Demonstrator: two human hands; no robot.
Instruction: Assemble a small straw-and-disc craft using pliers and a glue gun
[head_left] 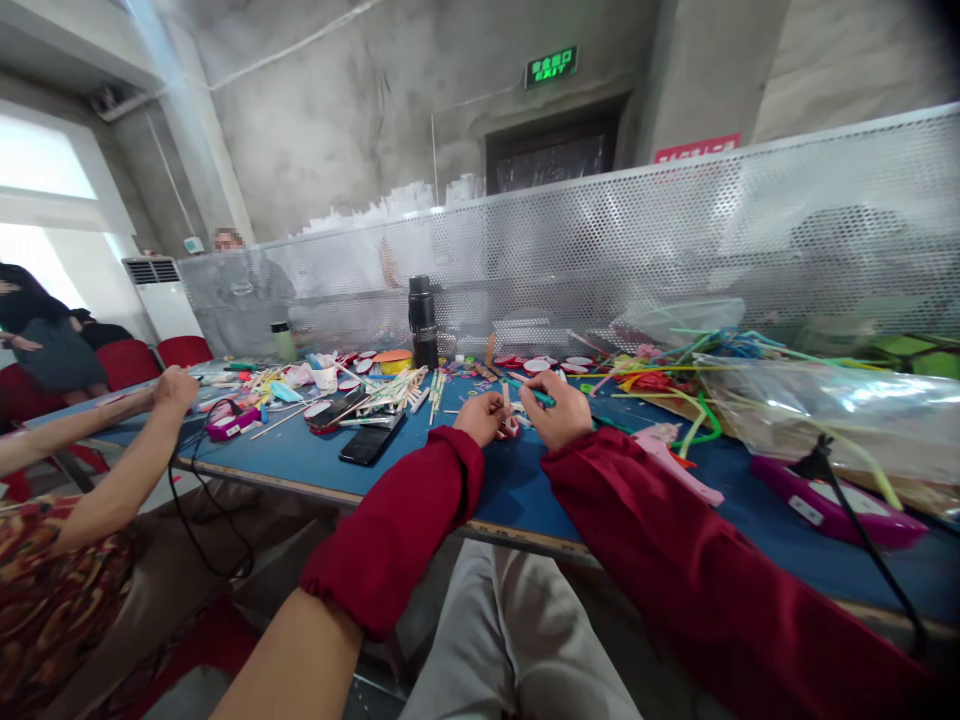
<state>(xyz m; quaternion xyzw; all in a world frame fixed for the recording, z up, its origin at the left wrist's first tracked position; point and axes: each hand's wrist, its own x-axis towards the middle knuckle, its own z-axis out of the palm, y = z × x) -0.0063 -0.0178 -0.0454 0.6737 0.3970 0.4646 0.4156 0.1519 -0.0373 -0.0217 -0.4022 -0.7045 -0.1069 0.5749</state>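
Over the blue table (420, 480), my left hand (480, 418) is closed, its thumb and fingers pinching a small pale flat stick (506, 394) that stands roughly upright. A little to its right, my right hand (566, 412) is wrapped round a slim teal pen-like tool (541, 397); its tip points left at the stick. Just under the fingers shows a small red and white piece (511, 429), partly hidden, and I cannot tell whether it is held too. Red sleeves cover both my forearms.
A black phone (371, 442), a pile of paper sticks (390, 392) and a black bottle (423, 325) stand left of centre. Purple devices (840, 505) with cables lie at both sides. Colourful strips and plastic bags (832, 415) crowd the right. A neighbour's hand (176, 388) works at left.
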